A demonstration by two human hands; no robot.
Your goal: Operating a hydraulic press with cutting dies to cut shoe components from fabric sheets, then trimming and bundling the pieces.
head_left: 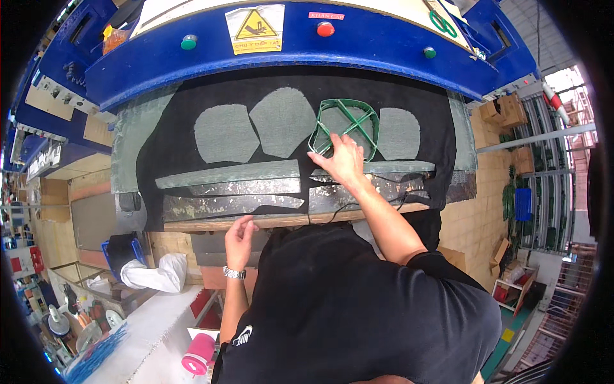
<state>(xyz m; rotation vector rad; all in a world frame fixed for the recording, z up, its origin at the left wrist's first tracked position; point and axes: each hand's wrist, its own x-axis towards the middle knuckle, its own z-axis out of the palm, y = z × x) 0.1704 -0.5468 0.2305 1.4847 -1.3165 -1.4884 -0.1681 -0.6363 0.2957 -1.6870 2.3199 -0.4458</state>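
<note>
A green metal cutting die (373,120), a rounded frame with crossed bars, rests on black sheet material (288,78) on the work table. My right hand (342,160) grips its near left part, thumb at the rim and fingers on the bars. Rounded cut-outs in the sheet show a grey-green surface (225,133), two to the left of the die and one to its right. My left hand (238,241) is by the table's wooden front edge (288,221), fingers loosely extended and holding nothing.
Beyond the sheet spans a blue press beam (288,38) with a red button (325,29), two green buttons and a yellow warning sign (256,29). Scuffed dark plates (236,185) line the near edge. A blue bin (121,253) with a white sack stands at left, cardboard boxes (510,110) at right.
</note>
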